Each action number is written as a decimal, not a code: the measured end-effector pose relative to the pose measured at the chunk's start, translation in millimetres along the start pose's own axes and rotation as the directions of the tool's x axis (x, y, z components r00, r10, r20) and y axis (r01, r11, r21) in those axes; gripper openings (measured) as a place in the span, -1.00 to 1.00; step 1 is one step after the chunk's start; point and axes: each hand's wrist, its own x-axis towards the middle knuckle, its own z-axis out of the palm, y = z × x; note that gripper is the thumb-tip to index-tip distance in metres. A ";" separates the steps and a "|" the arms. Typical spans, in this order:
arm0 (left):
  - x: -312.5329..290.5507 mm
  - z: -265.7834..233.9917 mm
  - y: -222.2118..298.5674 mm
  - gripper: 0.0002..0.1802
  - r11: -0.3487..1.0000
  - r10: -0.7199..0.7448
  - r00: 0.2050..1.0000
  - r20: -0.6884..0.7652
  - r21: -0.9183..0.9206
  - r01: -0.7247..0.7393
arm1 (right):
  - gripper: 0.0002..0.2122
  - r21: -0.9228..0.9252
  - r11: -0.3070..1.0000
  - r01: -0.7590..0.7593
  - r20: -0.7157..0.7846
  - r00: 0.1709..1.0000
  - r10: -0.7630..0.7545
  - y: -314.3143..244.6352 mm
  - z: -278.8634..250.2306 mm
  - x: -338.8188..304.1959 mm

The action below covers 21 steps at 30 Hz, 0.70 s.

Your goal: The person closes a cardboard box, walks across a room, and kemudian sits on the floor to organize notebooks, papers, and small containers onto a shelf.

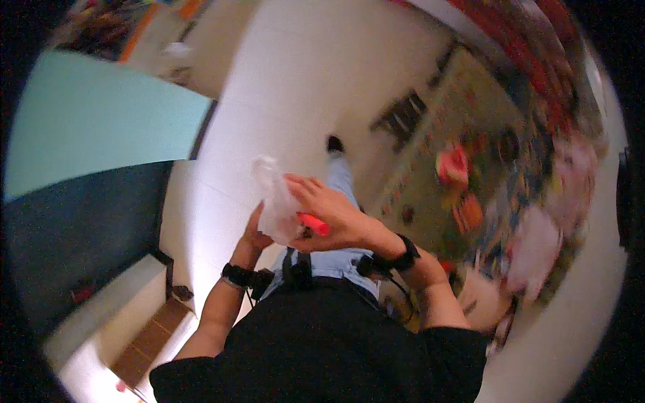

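In front of my waist I hold a crumpled, translucent white plastic bag [279, 208]. My left hand [254, 232] is closed on its lower left side, with the fingers mostly behind it. My right hand [336, 211] curls around the bag's right side, fingers along its upper part. A small bright red object [314, 224], roughly cylindrical, shows between the right thumb and fingers. Its kind is not clear. Something dark sits beside it, too small to name. Whether the red object is inside the bag or against it I cannot tell.
A pale floor [289, 87] runs ahead of me, and one dark shoe [335, 144] shows. At the left stands a teal-topped table [114, 121] with a dark side. To the right, a greenish mat or surface [430, 181] carries blurred, cluttered items, among them a red-and-pink object [453, 164].
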 end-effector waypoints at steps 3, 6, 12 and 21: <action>0.6 42.4 51.7 -0.44 0.965 0.168 0.977 -0.130 0.225 -0.136 | -0.17 0.051 0.998 0.028 -0.034 0.999 -0.027 -38.9 -69.7 17.5; 3.2 87.4 115.1 -0.40 0.803 0.446 0.876 -0.184 -0.351 -0.482 | -0.19 -0.149 0.913 0.379 -0.013 0.923 -0.385 -92.9 -132.8 45.7; 42.3 136.4 206.9 -0.44 0.732 0.556 0.812 -0.179 -0.358 -0.580 | -0.39 -0.319 0.681 0.659 0.123 0.742 -0.660 -133.1 -234.1 78.5; 235.5 94.3 331.9 -0.50 0.738 0.612 0.790 -0.030 -0.337 -0.584 | -0.66 -0.462 0.482 0.744 0.193 0.615 -0.765 -78.3 -358.4 211.9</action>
